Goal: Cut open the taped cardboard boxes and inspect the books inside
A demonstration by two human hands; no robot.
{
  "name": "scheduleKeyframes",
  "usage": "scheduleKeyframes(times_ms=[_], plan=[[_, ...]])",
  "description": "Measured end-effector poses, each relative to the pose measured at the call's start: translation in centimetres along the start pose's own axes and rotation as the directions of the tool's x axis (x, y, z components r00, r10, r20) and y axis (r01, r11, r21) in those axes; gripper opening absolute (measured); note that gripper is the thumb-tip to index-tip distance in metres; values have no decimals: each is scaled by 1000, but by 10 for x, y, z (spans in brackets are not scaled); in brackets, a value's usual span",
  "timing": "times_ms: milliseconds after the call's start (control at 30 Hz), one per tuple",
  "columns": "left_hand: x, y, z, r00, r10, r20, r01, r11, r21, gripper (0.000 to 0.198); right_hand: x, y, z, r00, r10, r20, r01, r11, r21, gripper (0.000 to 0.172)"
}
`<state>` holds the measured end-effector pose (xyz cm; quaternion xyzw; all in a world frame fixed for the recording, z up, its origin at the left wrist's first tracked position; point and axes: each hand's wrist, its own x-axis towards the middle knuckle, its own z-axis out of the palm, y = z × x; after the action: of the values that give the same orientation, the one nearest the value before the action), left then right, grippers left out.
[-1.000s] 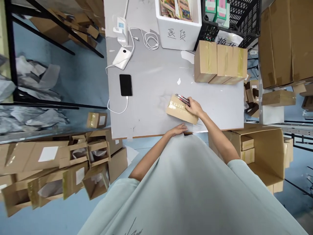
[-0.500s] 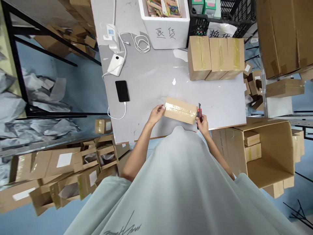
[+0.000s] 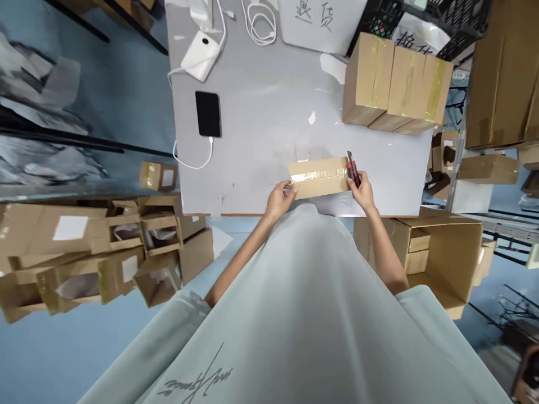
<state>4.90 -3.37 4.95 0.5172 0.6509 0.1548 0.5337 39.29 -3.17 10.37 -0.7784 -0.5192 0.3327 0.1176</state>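
A small taped cardboard box (image 3: 322, 188) is at the front of the grey table, between my two hands. My left hand (image 3: 281, 201) grips its left end, with the thumb on the near edge. At the right end, my right hand (image 3: 362, 191) is closed round a red and black box cutter (image 3: 353, 169), whose tip points away from me. Fingers of that hand also touch the box's right end. Shiny tape runs along the length of the box's upper face.
Three taped boxes (image 3: 396, 84) stand at the back right beside a white bin (image 3: 322, 33) and a black crate (image 3: 455, 28). A phone (image 3: 208, 114) and a power bank (image 3: 202, 55) lie left. A large open carton (image 3: 458, 252) stands below the table's right side.
The small box has turned slightly, its right end now tilting away from me. Both hands still hold its ends, and the cutter stays in my right hand. The head view has shifted.
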Motion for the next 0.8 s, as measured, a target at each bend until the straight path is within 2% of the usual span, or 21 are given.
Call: scheduleKeyframes(times_ms=[100, 167, 233, 333, 400, 533, 667, 800], plan=[[7, -4, -1, 997, 72, -24, -73, 997, -34, 55, -2, -18, -20, 998, -56, -14, 53, 983, -175, 57], [11, -6, -1, 992, 119, -34, -121, 991, -64, 56, -6, -38, -31, 992, -116, 42, 124, 945, -303, 56], [13, -9, 1, 987, 156, -32, -158, 982, -98, 57, -11, -64, -37, 966, -194, 171, 249, 878, -410, 57], [13, -11, 6, 979, 200, -31, -202, 969, -139, 58, -18, -106, -36, 871, -273, 408, 465, 725, -508, 61], [14, -13, 9, 974, 224, -30, -226, 960, -164, 59, -20, -131, -31, 814, -252, 524, 553, 614, -564, 63], [18, -16, 12, 967, 253, -41, -256, 943, -215, 60, -21, -165, -17, 757, -168, 631, 633, 431, -644, 63], [22, -20, 12, 957, 287, -50, -290, 921, -259, 60, -23, -179, -10, 745, -125, 655, 653, 337, -678, 65], [24, -24, 11, 955, 297, -15, -288, 912, -291, 61, -27, -185, -10, 752, -103, 651, 645, 314, -696, 66]])
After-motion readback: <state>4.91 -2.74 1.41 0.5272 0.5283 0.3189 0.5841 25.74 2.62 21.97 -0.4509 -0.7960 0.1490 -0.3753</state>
